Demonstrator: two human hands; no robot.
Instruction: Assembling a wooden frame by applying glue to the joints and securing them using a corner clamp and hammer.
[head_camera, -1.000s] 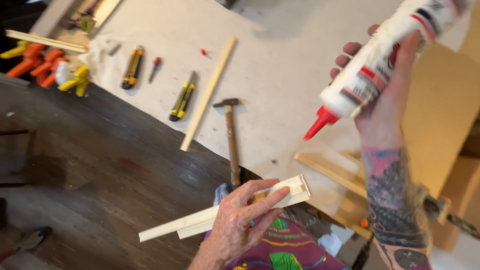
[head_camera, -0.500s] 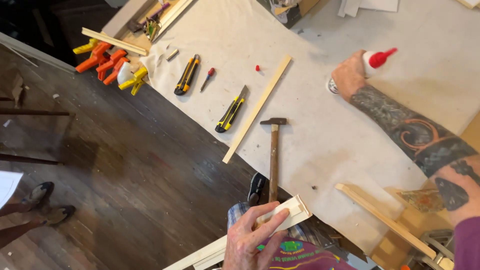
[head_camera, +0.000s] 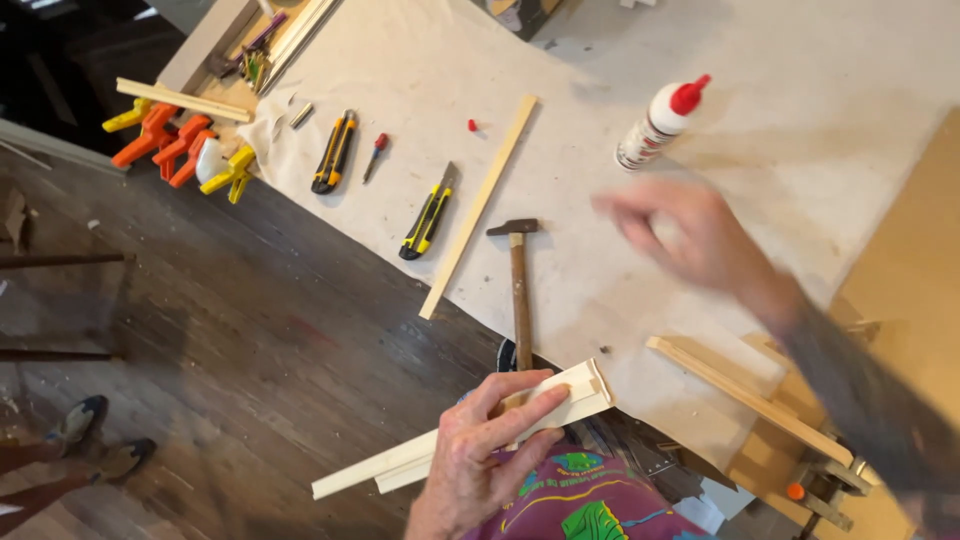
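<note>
My left hand (head_camera: 490, 455) grips a pale wooden moulding piece (head_camera: 570, 395) near its mitred end, held over the table's near edge. My right hand (head_camera: 690, 235), blurred, hovers empty with fingers apart above the cloth-covered table (head_camera: 420, 60), a little below and right of the white glue bottle with a red cap (head_camera: 660, 122), which stands on the cloth. A hammer (head_camera: 518, 275) lies just beyond my left hand, its handle pointing toward me.
A long thin wood strip (head_camera: 478, 205) lies left of the hammer. Two yellow-black utility knives (head_camera: 428, 215) (head_camera: 333, 152), a small screwdriver (head_camera: 375, 155) and orange and yellow clamps (head_camera: 175, 140) sit further left. A wooden frame jig (head_camera: 750, 400) stands at right. Someone's shoes (head_camera: 95, 440) rest on the dark floor.
My right hand set the glue bottle down on the cloth, let go, and drew back toward me. My left hand kept holding the moulding.
</note>
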